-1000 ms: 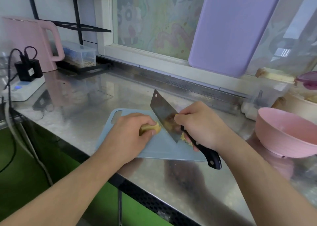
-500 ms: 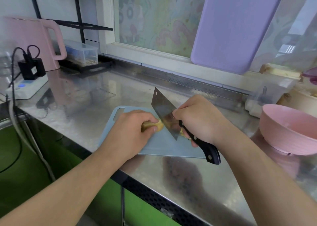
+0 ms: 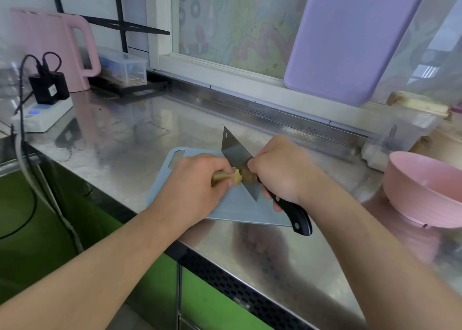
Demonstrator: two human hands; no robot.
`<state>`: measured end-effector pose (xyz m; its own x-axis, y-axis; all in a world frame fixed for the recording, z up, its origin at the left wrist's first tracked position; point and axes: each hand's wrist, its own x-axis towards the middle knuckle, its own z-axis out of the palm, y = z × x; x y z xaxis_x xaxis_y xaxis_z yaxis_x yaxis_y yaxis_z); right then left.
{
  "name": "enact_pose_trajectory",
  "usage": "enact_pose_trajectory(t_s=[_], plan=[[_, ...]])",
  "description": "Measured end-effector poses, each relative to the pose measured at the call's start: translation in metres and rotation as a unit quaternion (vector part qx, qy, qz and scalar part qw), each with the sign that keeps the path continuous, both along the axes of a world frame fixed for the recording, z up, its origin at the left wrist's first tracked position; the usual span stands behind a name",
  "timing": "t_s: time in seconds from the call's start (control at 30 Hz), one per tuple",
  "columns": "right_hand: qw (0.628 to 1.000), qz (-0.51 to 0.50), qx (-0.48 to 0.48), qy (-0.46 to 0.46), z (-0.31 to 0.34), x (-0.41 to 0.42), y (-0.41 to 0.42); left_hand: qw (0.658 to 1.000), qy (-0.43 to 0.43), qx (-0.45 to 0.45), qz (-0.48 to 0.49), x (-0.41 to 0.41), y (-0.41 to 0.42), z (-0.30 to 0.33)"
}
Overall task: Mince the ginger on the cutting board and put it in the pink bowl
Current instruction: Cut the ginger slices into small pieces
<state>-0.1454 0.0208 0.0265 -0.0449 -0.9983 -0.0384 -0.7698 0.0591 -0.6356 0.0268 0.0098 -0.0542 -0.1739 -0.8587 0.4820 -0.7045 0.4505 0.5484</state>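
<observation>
A yellowish piece of ginger (image 3: 235, 177) lies on the pale blue cutting board (image 3: 240, 209) on the steel counter. My left hand (image 3: 192, 187) grips the ginger from the left, with only its cut end showing past the fingers. My right hand (image 3: 282, 169) holds the black handle of a cleaver (image 3: 237, 154), whose blade stands edge-down against the ginger's cut end. Cut pieces behind the blade are mostly hidden by my right hand. The pink bowl (image 3: 425, 192) stands on the counter to the right of the board.
A pink kettle (image 3: 52, 46) and a power strip (image 3: 40, 114) with plugs stand at the back left. A clear box (image 3: 125, 67) sits on a black rack. A purple board (image 3: 350, 36) leans on the window. Containers (image 3: 400, 139) crowd the back right. The counter's front edge runs just below the board.
The cleaver has kept chopping at the ginger's end, and my left hand has fed the ginger slightly toward the blade. The view has shifted a little.
</observation>
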Motion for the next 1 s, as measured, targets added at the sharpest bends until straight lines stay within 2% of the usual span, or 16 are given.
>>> enact_pose_trajectory(t_s=[0.2, 0.43, 0.57, 0.87, 1.0], plan=[[0.999, -0.022, -0.025, 0.011, -0.004, -0.006, 0.0, 1.0, 0.004, 0.0, 0.005, 0.0, 0.002, 0.0], [0.997, 0.006, -0.037, -0.066, 0.011, -0.009, 0.016, 1.0, 0.0, -0.001, 0.009, 0.0, 0.001, -0.001], [0.998, 0.007, -0.025, -0.064, 0.01, -0.008, 0.015, 1.0, -0.004, -0.002, 0.009, 0.0, 0.0, -0.001], [1.0, -0.01, -0.009, 0.015, 0.003, -0.007, 0.013, 1.0, -0.003, -0.004, 0.009, -0.001, 0.001, -0.001], [0.998, 0.028, -0.025, 0.051, 0.007, -0.002, 0.017, 1.0, -0.007, -0.01, 0.006, -0.001, 0.001, -0.001]])
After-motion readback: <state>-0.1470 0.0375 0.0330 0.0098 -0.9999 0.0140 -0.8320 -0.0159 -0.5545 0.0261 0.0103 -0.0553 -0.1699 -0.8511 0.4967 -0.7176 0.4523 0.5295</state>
